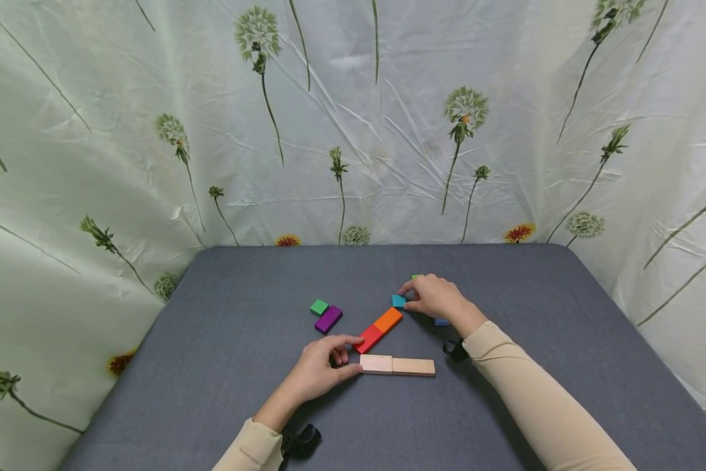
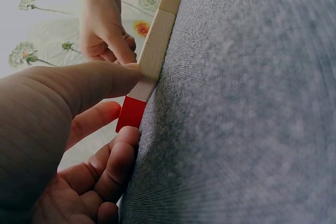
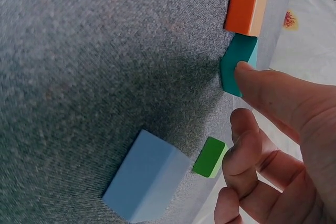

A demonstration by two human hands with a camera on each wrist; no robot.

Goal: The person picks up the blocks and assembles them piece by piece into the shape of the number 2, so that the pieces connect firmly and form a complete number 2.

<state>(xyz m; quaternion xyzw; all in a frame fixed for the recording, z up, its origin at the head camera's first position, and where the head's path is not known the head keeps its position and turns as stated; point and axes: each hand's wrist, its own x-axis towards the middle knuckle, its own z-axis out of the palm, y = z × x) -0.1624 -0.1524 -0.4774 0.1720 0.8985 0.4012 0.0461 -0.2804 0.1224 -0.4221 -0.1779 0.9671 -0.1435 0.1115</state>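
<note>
My left hand (image 1: 317, 369) reaches in from the lower left, its index fingertip on the red block (image 1: 369, 339) and its thumb at the left end of a pale wooden block (image 1: 375, 364). Its other fingers are bent inward. An orange block (image 1: 388, 319) continues the red one in a slanting row. At that row's far end, my right hand (image 1: 438, 297) pinches a small teal block (image 1: 398, 301) between thumb and index finger. In the right wrist view the teal block (image 3: 234, 64) sits against the end of the orange block (image 3: 245, 1), with the thumb on its side.
A second wooden block (image 1: 413, 367) extends the pale one to the right. Left of the row lie a green block (image 1: 319, 307) and a purple block (image 1: 328, 319). A blue block (image 3: 144, 177) and a bright green block (image 3: 210, 157) lie near my right hand. Flowered cloth hangs behind the grey table (image 1: 241, 288).
</note>
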